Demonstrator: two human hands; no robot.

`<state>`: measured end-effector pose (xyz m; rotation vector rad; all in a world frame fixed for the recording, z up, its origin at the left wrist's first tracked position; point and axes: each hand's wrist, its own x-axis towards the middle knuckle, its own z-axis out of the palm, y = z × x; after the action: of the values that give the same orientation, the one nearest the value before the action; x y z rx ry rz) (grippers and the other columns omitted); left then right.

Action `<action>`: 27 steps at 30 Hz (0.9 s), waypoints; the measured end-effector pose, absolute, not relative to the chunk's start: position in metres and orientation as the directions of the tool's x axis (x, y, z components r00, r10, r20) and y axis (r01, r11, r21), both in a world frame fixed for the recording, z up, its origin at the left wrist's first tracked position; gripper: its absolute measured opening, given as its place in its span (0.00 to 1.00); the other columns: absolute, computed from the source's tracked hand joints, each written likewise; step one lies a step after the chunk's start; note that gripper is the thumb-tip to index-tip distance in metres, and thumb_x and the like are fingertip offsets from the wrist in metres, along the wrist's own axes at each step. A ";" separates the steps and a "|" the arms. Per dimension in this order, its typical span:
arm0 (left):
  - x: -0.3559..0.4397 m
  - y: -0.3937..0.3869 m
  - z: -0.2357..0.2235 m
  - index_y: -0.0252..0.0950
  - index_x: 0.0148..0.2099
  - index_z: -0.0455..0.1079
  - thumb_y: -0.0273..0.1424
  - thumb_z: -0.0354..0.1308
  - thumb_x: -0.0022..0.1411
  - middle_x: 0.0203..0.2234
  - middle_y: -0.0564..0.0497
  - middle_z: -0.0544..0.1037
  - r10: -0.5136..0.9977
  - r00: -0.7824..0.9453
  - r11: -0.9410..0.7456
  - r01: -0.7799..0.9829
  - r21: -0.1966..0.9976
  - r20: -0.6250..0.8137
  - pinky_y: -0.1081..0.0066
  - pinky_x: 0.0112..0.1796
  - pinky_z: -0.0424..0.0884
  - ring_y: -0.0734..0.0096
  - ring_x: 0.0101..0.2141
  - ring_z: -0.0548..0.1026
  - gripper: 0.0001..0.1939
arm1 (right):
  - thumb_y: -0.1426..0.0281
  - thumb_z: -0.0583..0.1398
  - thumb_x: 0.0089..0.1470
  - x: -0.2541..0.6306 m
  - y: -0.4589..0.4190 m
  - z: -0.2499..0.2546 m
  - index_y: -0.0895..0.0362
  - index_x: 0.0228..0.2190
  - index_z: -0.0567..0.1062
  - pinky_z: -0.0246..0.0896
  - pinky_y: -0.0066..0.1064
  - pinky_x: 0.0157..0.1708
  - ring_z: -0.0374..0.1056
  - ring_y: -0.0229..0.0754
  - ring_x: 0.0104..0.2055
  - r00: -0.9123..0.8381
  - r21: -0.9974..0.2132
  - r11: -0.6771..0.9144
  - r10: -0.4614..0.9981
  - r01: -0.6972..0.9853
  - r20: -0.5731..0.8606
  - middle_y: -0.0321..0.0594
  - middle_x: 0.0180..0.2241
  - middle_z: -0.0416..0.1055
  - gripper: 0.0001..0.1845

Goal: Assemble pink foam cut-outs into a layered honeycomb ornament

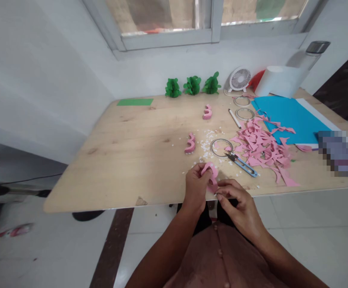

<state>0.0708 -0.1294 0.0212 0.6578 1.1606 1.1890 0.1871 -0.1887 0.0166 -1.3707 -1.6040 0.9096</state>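
Note:
My left hand [195, 186] is closed on a curved pink paper cutout [212, 185] at the table's front edge. Close beside it, my right hand [240, 202] has its thumb and fingertips pinched at the cutout's lower end. A tiny whitish bit shows at those fingertips, too small to name. Two stacks of wavy pink cutouts lie beyond my hands, a nearer pink stack [190, 143] and a farther pink stack [207, 112]. Just past my right hand rest blue thread snips [243, 166], their blades over a roll of narrow tape [212, 148].
Pink paper scraps [259, 146] are heaped at right, near blue sheets [290, 116] and a pen [234, 118]. White bits [205, 141] dot the wooden table [126, 156]. Green paper trees [192, 85] and a small fan [240, 79] stand along the wall, a green strip [134, 102] back left.

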 end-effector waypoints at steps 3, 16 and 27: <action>0.073 -0.129 0.023 0.34 0.27 0.67 0.29 0.58 0.44 0.17 0.59 0.67 0.938 -0.018 0.310 -0.406 0.860 -0.346 0.78 0.22 0.58 0.82 0.17 0.60 0.05 | 0.71 0.57 0.55 0.184 -0.186 0.014 0.53 0.31 0.76 0.61 0.37 0.45 0.68 0.47 0.45 -0.053 -0.882 0.188 0.982 0.432 0.183 0.43 0.38 0.73 0.07; 0.064 -0.143 0.019 0.34 0.38 0.74 0.33 0.63 0.49 0.27 0.52 0.75 0.915 0.163 0.402 -0.440 0.803 -0.368 0.75 0.32 0.65 0.76 0.28 0.70 0.12 | 0.66 0.61 0.52 0.188 -0.172 0.007 0.55 0.28 0.77 0.64 0.33 0.37 0.71 0.43 0.34 0.117 -0.990 -0.044 0.993 0.133 -0.028 0.40 0.30 0.76 0.07; 0.064 -0.151 0.023 0.33 0.34 0.75 0.26 0.64 0.45 0.25 0.54 0.74 0.944 0.040 0.314 -0.409 0.857 -0.328 0.77 0.30 0.66 0.77 0.27 0.70 0.10 | 0.68 0.60 0.52 0.183 -0.173 0.011 0.55 0.27 0.77 0.60 0.33 0.39 0.69 0.43 0.36 0.100 -0.996 -0.050 0.994 0.080 -0.042 0.39 0.30 0.75 0.06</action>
<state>0.0637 -0.1514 0.0227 0.6464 1.0586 1.1553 0.1834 -0.1729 0.0105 -1.3484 -1.1731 1.1290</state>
